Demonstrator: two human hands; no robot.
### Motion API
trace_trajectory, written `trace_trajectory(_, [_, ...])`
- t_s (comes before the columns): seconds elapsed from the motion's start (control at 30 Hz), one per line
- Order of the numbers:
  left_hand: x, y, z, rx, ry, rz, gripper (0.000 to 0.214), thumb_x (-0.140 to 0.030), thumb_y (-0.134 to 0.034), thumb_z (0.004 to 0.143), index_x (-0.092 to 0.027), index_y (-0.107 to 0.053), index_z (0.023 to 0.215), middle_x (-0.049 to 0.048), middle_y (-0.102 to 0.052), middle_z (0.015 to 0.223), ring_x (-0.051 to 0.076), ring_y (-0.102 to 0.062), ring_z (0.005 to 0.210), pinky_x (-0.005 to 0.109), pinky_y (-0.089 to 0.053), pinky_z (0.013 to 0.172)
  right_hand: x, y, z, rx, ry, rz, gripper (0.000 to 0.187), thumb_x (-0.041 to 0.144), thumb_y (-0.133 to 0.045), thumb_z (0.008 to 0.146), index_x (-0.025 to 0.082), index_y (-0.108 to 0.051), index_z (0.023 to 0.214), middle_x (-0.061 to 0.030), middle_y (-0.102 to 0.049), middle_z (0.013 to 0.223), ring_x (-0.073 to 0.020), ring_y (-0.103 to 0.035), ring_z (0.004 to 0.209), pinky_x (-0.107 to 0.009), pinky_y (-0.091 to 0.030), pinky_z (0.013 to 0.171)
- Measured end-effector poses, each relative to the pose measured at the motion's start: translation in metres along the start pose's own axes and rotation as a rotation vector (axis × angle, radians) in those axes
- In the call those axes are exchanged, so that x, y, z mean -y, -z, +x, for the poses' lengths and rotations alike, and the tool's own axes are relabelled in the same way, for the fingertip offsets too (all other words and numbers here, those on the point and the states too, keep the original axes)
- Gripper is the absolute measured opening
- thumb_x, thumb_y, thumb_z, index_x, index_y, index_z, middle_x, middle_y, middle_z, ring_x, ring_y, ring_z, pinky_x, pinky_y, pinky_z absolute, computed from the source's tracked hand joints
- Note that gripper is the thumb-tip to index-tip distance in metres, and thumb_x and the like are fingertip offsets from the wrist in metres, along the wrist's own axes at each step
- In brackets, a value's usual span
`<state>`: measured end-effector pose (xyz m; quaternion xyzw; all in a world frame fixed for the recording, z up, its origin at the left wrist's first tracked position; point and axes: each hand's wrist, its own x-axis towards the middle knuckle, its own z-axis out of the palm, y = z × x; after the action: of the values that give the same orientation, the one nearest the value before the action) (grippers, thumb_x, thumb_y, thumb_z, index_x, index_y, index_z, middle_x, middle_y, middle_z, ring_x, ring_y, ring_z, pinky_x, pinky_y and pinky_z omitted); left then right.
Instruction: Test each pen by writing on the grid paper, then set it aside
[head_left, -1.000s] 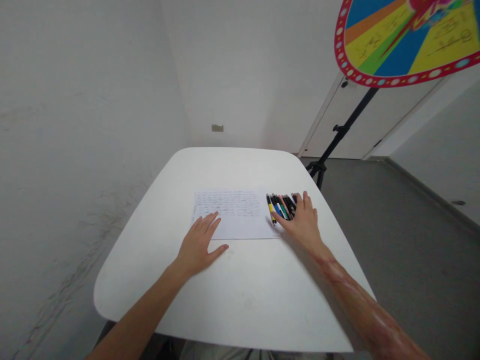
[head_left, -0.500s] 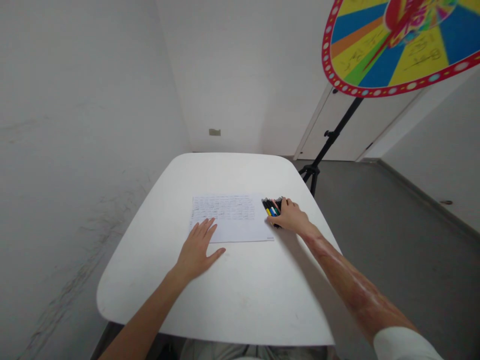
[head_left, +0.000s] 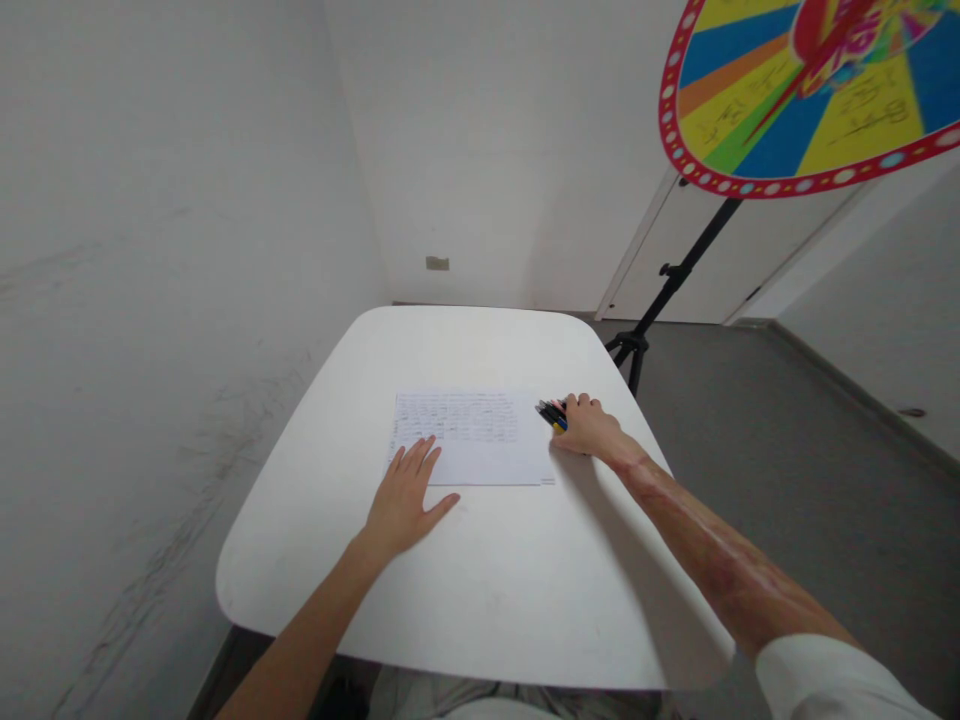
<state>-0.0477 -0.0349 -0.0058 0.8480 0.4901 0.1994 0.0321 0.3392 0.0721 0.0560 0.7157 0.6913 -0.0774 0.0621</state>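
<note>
My left hand [head_left: 405, 497] lies flat with its fingers spread, the fingertips on the lower left part of a white sheet of paper [head_left: 487, 462]. Rows of handwriting fill the upper part of that sheet. At the paper's right edge, my right hand [head_left: 589, 427] is closed around a bunch of pens [head_left: 552, 413]. Their dark ends, with a bit of yellow and blue, stick out to the left of my fingers; the rest of the bunch is hidden under the hand.
The white table [head_left: 480, 590] has rounded corners and stands close to a scuffed wall [head_left: 150, 400] on the left. Beyond its right side, a colourful prize wheel [head_left: 810, 110] is mounted on a black tripod stand [head_left: 675, 282]. A door [head_left: 720, 260] is behind the stand.
My right hand has closed around the pens, which lay fanned out side by side before and are now bunched together. The left hand stays on the paper. The view has shifted slightly.
</note>
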Motion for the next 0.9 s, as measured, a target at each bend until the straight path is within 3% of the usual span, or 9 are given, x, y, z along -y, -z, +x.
trace_trajectory(0.23, [-0.011, -0.004, 0.001, 0.094, 0.006, -0.004, 0.089, -0.078, -0.048, 0.107, -0.018, -0.038, 0.172, 0.0161, -0.031, 0.183, 0.036, -0.027, 0.171, 0.062, -0.022, 0.140, 0.000, -0.005, 0.004, 0.046, 0.021, 0.070, 0.049, 0.023, -0.070, 0.090, 0.008, -0.055, 0.134, -0.0255, -0.066, 0.129, -0.0361, -0.073, 0.111, -0.040, -0.053, 0.089])
trace_trajectory(0.53, [-0.019, -0.008, 0.005, 0.115, -0.002, -0.030, 0.092, -0.081, -0.044, 0.107, -0.021, -0.033, 0.175, 0.0150, -0.026, 0.184, 0.035, -0.024, 0.172, 0.060, -0.016, 0.142, -0.003, -0.007, -0.001, -0.017, -0.026, 0.168, 0.042, 0.021, -0.063, 0.094, 0.012, -0.053, 0.134, -0.0237, -0.075, 0.118, -0.0359, -0.078, 0.097, -0.037, -0.049, 0.078])
trace_trajectory(0.63, [-0.020, -0.008, 0.010, 0.125, -0.017, -0.047, 0.091, -0.081, -0.043, 0.107, -0.021, -0.035, 0.175, 0.0146, -0.027, 0.184, 0.035, -0.024, 0.172, 0.059, -0.015, 0.142, -0.009, -0.006, 0.001, -0.079, -0.082, 0.316, 0.042, 0.025, -0.061, 0.097, 0.014, -0.052, 0.136, -0.0223, -0.077, 0.111, -0.0351, -0.076, 0.091, -0.037, -0.049, 0.075])
trace_trajectory(0.73, [-0.024, -0.009, 0.020, 0.137, -0.021, -0.078, 0.089, -0.080, -0.045, 0.107, -0.021, -0.038, 0.173, 0.0145, -0.028, 0.184, 0.035, -0.025, 0.172, 0.059, -0.015, 0.142, -0.007, -0.004, -0.004, -0.174, -0.090, 0.528, 0.047, 0.033, -0.060, 0.097, 0.017, -0.050, 0.140, -0.0149, -0.077, 0.098, -0.0301, -0.073, 0.081, -0.035, -0.050, 0.071])
trace_trajectory(0.9, [-0.038, -0.007, 0.038, 0.113, -0.028, -0.213, 0.080, -0.073, -0.051, 0.108, -0.022, -0.043, 0.169, 0.0152, -0.033, 0.182, 0.034, -0.028, 0.171, 0.061, -0.015, 0.142, 0.032, 0.001, -0.028, -0.207, -0.016, 1.095, 0.059, 0.049, -0.064, 0.091, 0.026, -0.044, 0.141, 0.0048, -0.063, 0.073, -0.0184, -0.055, 0.050, -0.026, -0.042, 0.045])
